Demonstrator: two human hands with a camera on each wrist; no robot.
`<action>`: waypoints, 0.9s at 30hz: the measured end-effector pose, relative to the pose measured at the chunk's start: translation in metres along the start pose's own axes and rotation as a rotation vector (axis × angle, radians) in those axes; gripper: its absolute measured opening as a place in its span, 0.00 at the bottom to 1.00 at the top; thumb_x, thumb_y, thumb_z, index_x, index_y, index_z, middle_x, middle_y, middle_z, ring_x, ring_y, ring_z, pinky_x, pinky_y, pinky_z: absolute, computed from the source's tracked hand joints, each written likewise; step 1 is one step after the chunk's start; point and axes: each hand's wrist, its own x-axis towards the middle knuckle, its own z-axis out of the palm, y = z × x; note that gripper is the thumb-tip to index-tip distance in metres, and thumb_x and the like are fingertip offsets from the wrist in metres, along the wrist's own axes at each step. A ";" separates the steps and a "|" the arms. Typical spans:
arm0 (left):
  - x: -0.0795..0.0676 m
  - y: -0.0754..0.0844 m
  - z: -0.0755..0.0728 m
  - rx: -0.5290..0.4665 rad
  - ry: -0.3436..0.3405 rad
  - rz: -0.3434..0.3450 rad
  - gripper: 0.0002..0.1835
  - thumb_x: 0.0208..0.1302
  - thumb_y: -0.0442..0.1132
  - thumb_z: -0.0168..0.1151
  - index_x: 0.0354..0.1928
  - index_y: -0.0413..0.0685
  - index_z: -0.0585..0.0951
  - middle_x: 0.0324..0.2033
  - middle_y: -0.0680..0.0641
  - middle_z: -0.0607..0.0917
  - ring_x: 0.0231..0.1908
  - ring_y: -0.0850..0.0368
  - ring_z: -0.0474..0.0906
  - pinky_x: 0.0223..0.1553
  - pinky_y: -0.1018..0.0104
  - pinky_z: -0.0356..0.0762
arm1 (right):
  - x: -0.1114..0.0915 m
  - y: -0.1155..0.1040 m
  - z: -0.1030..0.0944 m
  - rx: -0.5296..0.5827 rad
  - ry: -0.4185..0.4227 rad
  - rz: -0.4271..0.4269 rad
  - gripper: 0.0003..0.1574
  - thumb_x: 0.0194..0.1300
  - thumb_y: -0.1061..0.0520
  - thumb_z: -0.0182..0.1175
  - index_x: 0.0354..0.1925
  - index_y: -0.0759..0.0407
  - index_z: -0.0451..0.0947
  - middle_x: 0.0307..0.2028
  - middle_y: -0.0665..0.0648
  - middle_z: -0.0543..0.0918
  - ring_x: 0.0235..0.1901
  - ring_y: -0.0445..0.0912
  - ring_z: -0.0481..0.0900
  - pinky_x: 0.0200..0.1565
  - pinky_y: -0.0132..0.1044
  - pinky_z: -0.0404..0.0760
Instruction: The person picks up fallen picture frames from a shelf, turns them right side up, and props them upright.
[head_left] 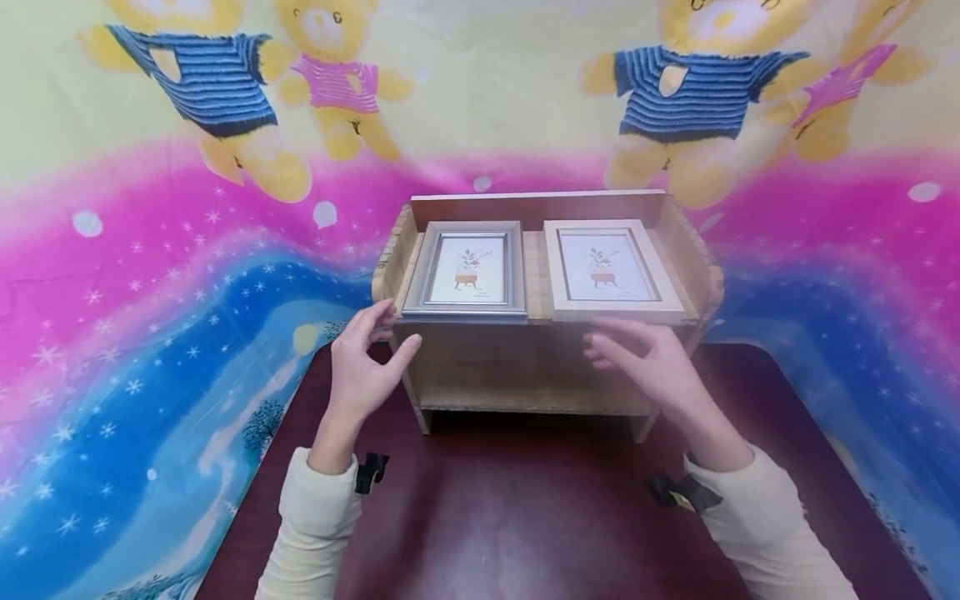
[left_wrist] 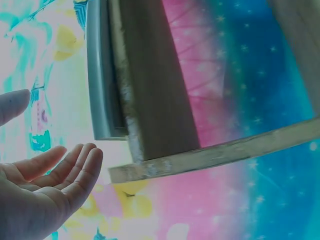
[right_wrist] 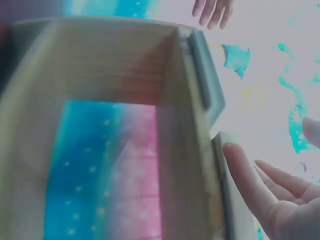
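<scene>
Two picture frames lie side by side on the top of a small wooden shelf [head_left: 525,367]. The silver-grey frame [head_left: 512,275] is on the left and the cream frame [head_left: 671,287] on the right; each shows a potted plant print. My left hand [head_left: 363,358], fingers spread and holding nothing, is beside the silver frame's front left corner. In the left wrist view, its fingertips [left_wrist: 92,152] are just below that frame's end. My right hand [head_left: 648,358] hovers before the cream frame's front edge, thumb apart from the fingers. In the right wrist view, a fingertip [right_wrist: 230,150] overlaps the cream frame's edge.
The shelf stands on a dark red table [head_left: 517,508], with side panels rising past its top and a raised back board [head_left: 540,204]. A printed cloth [head_left: 480,125] with bears and snowflakes hangs behind and around. Black straps [head_left: 371,472] sit at both wrists.
</scene>
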 end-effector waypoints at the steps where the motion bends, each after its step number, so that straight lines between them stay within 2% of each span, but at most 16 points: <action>1: 0.004 0.001 0.000 0.011 -0.011 -0.007 0.27 0.48 0.33 0.69 0.52 0.32 0.74 0.42 0.36 0.79 0.42 0.47 0.77 0.41 0.55 0.76 | 0.005 -0.005 0.001 0.016 0.002 0.000 0.27 0.65 0.57 0.55 0.56 0.74 0.67 0.45 0.73 0.77 0.36 0.42 0.82 0.41 0.35 0.79; 8: 0.026 0.007 0.001 0.051 -0.079 -0.074 0.32 0.47 0.39 0.70 0.55 0.32 0.72 0.46 0.35 0.77 0.44 0.42 0.76 0.46 0.53 0.73 | 0.040 -0.031 0.010 0.140 0.019 0.070 0.32 0.63 0.53 0.56 0.58 0.74 0.65 0.50 0.72 0.75 0.38 0.45 0.82 0.44 0.37 0.78; 14: 0.037 0.008 0.003 0.085 -0.161 -0.170 0.37 0.48 0.43 0.69 0.59 0.34 0.69 0.53 0.35 0.74 0.52 0.44 0.72 0.52 0.54 0.70 | 0.070 -0.043 0.014 0.140 0.013 0.150 0.32 0.64 0.54 0.56 0.58 0.75 0.64 0.51 0.73 0.73 0.35 0.42 0.82 0.43 0.35 0.78; 16: 0.039 0.009 0.004 0.102 -0.187 -0.204 0.38 0.49 0.44 0.69 0.60 0.34 0.67 0.54 0.34 0.73 0.53 0.43 0.71 0.52 0.53 0.70 | 0.081 -0.046 0.016 0.125 0.001 0.182 0.32 0.64 0.54 0.55 0.58 0.75 0.64 0.51 0.73 0.73 0.36 0.44 0.82 0.43 0.36 0.78; 21: 0.043 0.011 0.009 0.157 -0.242 -0.255 0.41 0.48 0.47 0.69 0.62 0.36 0.65 0.56 0.35 0.71 0.54 0.42 0.69 0.53 0.51 0.69 | 0.104 -0.050 0.022 -0.046 -0.015 0.244 0.31 0.64 0.51 0.55 0.57 0.71 0.68 0.50 0.69 0.76 0.43 0.52 0.80 0.43 0.35 0.78; 23: 0.044 0.011 0.011 0.189 -0.257 -0.262 0.42 0.48 0.49 0.68 0.63 0.36 0.64 0.57 0.36 0.70 0.55 0.42 0.68 0.53 0.50 0.68 | 0.111 -0.052 0.026 -0.141 -0.006 0.251 0.30 0.63 0.49 0.56 0.56 0.68 0.70 0.50 0.67 0.77 0.43 0.53 0.80 0.37 0.32 0.79; 25: 0.045 0.011 0.014 0.227 -0.269 -0.264 0.44 0.48 0.52 0.68 0.63 0.37 0.63 0.58 0.37 0.69 0.57 0.42 0.66 0.54 0.49 0.66 | 0.118 -0.053 0.030 -0.229 0.008 0.240 0.28 0.61 0.49 0.57 0.53 0.67 0.73 0.47 0.65 0.79 0.39 0.52 0.82 0.30 0.30 0.77; 27: 0.046 0.011 0.016 0.259 -0.281 -0.268 0.45 0.48 0.54 0.67 0.64 0.37 0.62 0.59 0.37 0.68 0.58 0.42 0.64 0.56 0.47 0.63 | 0.125 -0.054 0.035 -0.305 0.014 0.218 0.22 0.61 0.49 0.57 0.42 0.67 0.78 0.36 0.61 0.81 0.30 0.48 0.81 0.23 0.28 0.72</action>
